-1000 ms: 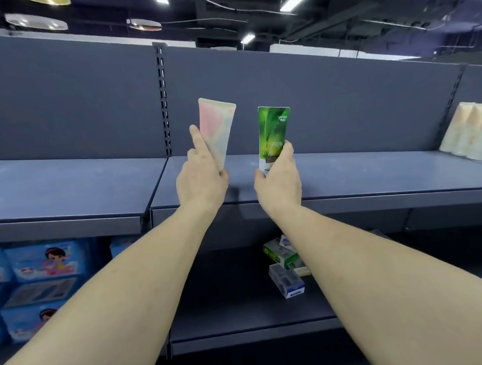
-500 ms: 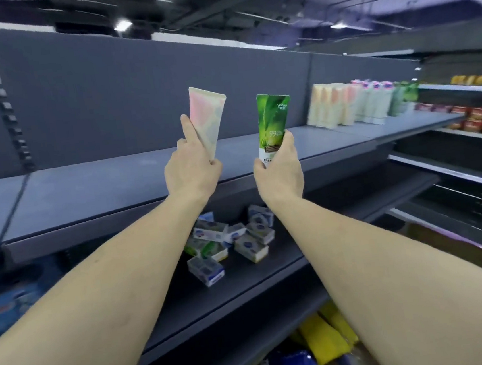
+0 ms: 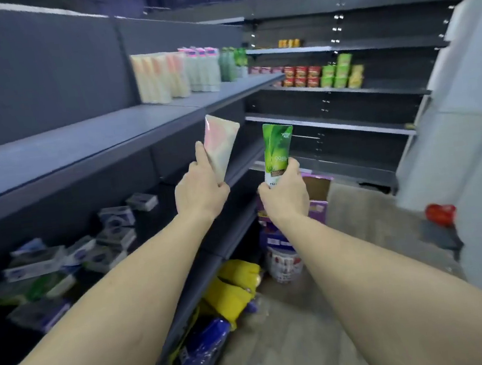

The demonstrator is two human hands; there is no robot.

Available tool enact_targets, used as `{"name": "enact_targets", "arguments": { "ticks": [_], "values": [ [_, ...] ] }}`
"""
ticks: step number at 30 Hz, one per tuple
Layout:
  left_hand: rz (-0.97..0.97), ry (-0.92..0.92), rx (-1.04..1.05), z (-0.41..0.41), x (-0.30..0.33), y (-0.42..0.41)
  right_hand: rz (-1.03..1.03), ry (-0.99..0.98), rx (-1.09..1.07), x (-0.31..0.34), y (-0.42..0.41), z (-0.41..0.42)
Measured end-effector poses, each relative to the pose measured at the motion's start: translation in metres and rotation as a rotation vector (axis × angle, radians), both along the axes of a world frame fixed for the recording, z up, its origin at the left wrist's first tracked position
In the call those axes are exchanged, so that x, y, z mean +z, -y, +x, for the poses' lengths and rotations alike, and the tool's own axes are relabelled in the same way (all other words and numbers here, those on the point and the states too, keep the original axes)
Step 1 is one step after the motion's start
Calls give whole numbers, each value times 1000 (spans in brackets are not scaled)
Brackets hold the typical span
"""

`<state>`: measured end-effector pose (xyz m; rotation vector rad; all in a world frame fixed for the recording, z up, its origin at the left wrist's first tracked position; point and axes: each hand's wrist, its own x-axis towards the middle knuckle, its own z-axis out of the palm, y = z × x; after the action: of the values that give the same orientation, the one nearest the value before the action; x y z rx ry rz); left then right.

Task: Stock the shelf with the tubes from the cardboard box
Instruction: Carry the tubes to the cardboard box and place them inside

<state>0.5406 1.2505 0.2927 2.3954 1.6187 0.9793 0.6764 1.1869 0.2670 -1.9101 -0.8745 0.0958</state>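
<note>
Nearest the camera, two bare forearms reach forward and up along the aisle. The left hand (image 3: pixel 200 194) grasps a pale pink tube (image 3: pixel 221 145) by its lower end, the index finger laid up along the tube's left edge. The right hand (image 3: pixel 285 196) grasps a green tube (image 3: pixel 277 151) low down, fingers and thumb wrapped round its base. Both tubes stand with the long axis close to vertical and the flat crimped end uppermost; the pink one leans a little to the right, the green one is nearly upright. They are held apart, side by side, in the air in front of the shelf's front edge and below its top surface.

Just beyond the right hand, on the floor, sits the cardboard box (image 3: pixel 317 191), its flap open.

Further off, up and to the left of both hands, the grey shelf (image 3: pixel 84 140) runs away down the aisle. Toward its far end stands a row of stocked tubes (image 3: pixel 179 73), upright with crimped ends up: pale peach ones nearest, then white ones, then green ones at the far end. The left hand is the nearer to the shelf edge. The likely move is a lift up and leftward over that edge, keeping each tube vertical; the pink tube seems to belong by the peach ones and the green tube at the far end.
</note>
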Motion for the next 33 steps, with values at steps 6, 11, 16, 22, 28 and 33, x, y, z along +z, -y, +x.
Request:
{"name": "enact_targets", "arguments": {
  "ticks": [6, 11, 16, 22, 28, 33],
  "values": [
    [-169, 17, -165, 132, -62, 38, -164, -41, -138, -58, 60, 122],
    [-306, -45, -263, 220, -115, 75, -296, -117, -217, -105, 104, 198],
    [-365, -106, -322, 283, -158, 87, -366, -167, -274, -140, 117, 252],
    [-453, -159, -321, 343, -190, 59, -434, -197, -315, -176, 106, 306],
    [-536, -160, -388, 423, -214, -3, -478, -215, -334, -196, 50, 374],
    [-594, -159, -409, 482, -219, -63, -518, -175, -330, -193, -3, 425]
  ]
}}
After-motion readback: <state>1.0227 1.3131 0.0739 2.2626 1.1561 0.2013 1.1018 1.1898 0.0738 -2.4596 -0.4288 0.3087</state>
